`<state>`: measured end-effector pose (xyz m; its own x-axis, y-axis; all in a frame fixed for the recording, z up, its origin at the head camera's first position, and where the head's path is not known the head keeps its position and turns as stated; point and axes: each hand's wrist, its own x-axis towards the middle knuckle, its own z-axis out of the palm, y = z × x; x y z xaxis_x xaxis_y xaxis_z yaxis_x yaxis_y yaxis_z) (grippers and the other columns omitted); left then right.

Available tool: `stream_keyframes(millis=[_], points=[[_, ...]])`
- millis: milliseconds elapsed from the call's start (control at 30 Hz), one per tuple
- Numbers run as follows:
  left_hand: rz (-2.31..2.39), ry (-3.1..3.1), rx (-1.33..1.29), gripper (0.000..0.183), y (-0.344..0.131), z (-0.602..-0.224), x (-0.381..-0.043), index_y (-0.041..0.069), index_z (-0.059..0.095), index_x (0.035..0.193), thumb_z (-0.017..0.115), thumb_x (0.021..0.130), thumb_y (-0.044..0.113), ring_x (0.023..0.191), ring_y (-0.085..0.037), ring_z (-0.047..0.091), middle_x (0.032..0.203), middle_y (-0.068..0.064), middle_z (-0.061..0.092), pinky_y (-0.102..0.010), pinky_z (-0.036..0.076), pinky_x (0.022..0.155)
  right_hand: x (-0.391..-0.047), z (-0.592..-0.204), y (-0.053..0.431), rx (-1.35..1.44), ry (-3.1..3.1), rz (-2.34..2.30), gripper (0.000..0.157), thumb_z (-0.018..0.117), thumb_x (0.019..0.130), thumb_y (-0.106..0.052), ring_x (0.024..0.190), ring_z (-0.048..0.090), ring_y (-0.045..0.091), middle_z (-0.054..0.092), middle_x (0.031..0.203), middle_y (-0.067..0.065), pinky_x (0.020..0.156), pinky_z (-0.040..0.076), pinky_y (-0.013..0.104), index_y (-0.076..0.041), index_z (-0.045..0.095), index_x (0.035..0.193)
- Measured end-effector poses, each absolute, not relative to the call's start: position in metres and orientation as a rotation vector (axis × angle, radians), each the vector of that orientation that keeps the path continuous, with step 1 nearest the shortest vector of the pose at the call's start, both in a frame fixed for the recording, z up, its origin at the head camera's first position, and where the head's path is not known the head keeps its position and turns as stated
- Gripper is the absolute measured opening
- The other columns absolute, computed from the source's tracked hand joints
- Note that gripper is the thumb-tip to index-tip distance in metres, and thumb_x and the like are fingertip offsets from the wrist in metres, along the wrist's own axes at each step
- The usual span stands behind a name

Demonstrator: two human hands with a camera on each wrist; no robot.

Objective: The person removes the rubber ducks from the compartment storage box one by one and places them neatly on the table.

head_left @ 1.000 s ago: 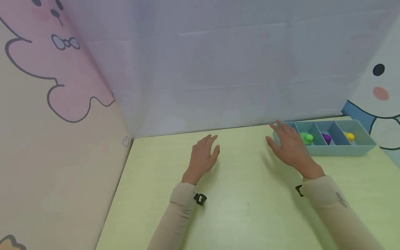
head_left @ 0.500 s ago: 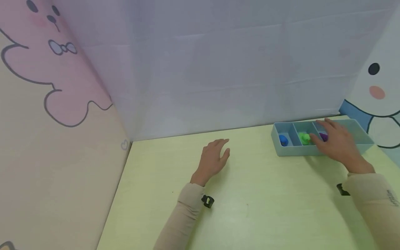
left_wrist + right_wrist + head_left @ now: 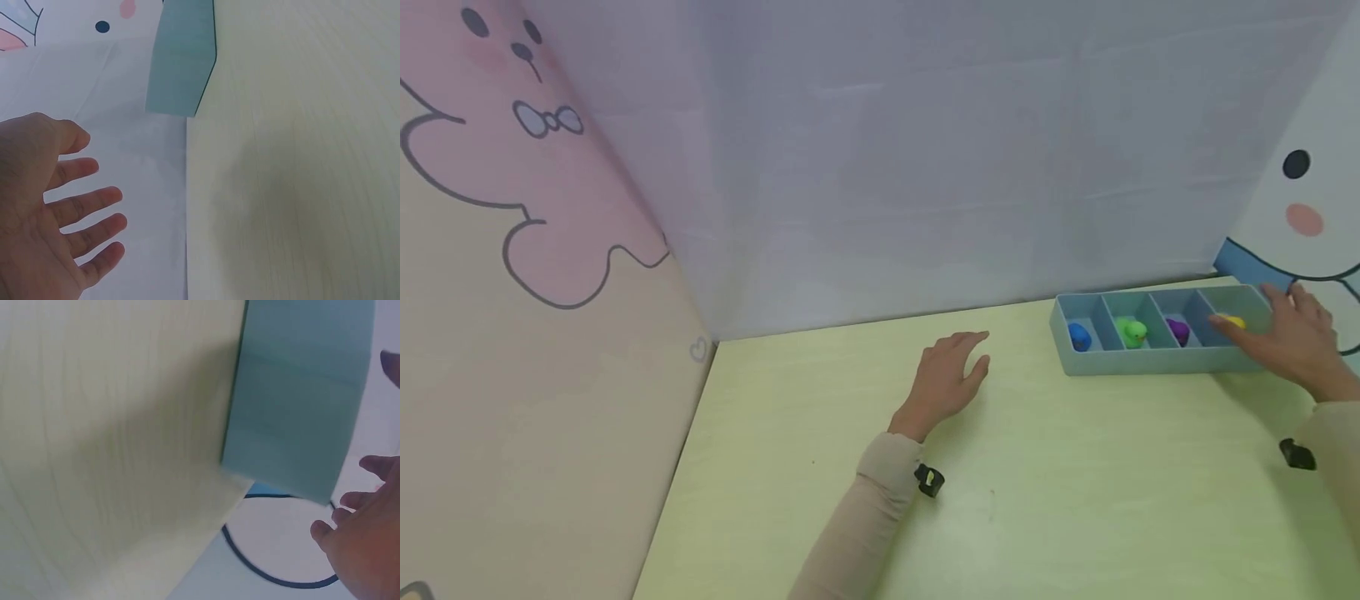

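A blue-green tray [image 3: 1150,362] with side-by-side compartments stands at the back right of the table. From left to right its compartments hold a blue toy [image 3: 1080,337], a green toy duck [image 3: 1134,332], a purple toy [image 3: 1178,332] and a yellow toy [image 3: 1232,321]. My right hand [image 3: 1292,337] is at the tray's right end, its thumb over the yellow toy's compartment and its fingers spread past the end wall. Over the middle of the table hovers my left hand [image 3: 946,379], fingers apart and nothing in them, left of the tray. In the left wrist view the tray's outer wall [image 3: 181,69] shows beyond it.
A pale yellow-green table [image 3: 1000,517] spreads in front of me. White cloth [image 3: 887,183] closes off its back edge. Walls with cartoon prints, a pink figure [image 3: 572,242] on the left and a white one [image 3: 1330,192] on the right, flank it.
My right hand has travelled rightward along the tray from its left end to its right end, uncovering the blue toy. My left hand has shifted to the right.
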<state>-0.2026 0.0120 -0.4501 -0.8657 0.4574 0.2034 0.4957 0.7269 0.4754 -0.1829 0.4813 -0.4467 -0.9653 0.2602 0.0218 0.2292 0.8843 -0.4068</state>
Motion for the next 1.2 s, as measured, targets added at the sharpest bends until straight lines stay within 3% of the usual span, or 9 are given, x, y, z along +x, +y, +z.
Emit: stream_keyframes(millis=[200, 367, 733, 1200], points=[[-0.796, -2.836, -0.826, 0.044, 0.027, -0.444, -0.202, 0.022, 0.052, 0.149, 0.043, 0.108, 0.035, 0.137, -0.024, 0.056, 0.149, -0.002, 0.058, -0.046, 0.046, 0.105, -0.189, -0.457, 0.495, -0.472, -3.082, 0.830, 0.122, 0.046, 0.096, -0.070, 0.145, -0.009, 0.068, -0.017, 0.155, 0.046, 0.109, 0.014, 0.083, 0.013, -0.025, 0.151], [-0.814, -2.820, -0.794, 0.042, 0.026, -0.443, -0.203, 0.022, 0.054, 0.148, 0.045, 0.108, 0.033, 0.135, -0.024, 0.057, 0.148, -0.002, 0.060, -0.046, 0.046, 0.105, -0.189, -0.458, 0.490, -0.404, -3.132, 0.888, 0.123, 0.047, 0.095, -0.071, 0.143, -0.006, 0.069, -0.017, 0.154, 0.047, 0.106, 0.017, 0.084, 0.012, -0.025, 0.151], [-0.872, -2.807, -0.737, 0.041, 0.022, -0.442, -0.210, 0.022, 0.054, 0.147, 0.050, 0.107, 0.031, 0.135, -0.024, 0.058, 0.147, -0.001, 0.060, -0.046, 0.047, 0.105, -0.190, -0.448, 0.465, -0.240, -3.243, 1.061, 0.127, 0.056, 0.096, -0.065, 0.144, -0.017, 0.065, -0.032, 0.152, 0.040, 0.108, 0.011, 0.083, 0.006, -0.036, 0.147], [-0.946, -2.725, -0.760, 0.036, 0.029, -0.446, -0.221, 0.022, 0.063, 0.138, 0.062, 0.102, 0.027, 0.131, -0.023, 0.060, 0.139, 0.000, 0.066, -0.044, 0.049, 0.104, -0.187, -0.453, 0.419, -0.269, -3.204, 1.066, 0.135, 0.064, 0.089, -0.068, 0.146, -0.008, 0.066, -0.022, 0.156, 0.043, 0.110, 0.014, 0.081, 0.002, -0.033, 0.151]])
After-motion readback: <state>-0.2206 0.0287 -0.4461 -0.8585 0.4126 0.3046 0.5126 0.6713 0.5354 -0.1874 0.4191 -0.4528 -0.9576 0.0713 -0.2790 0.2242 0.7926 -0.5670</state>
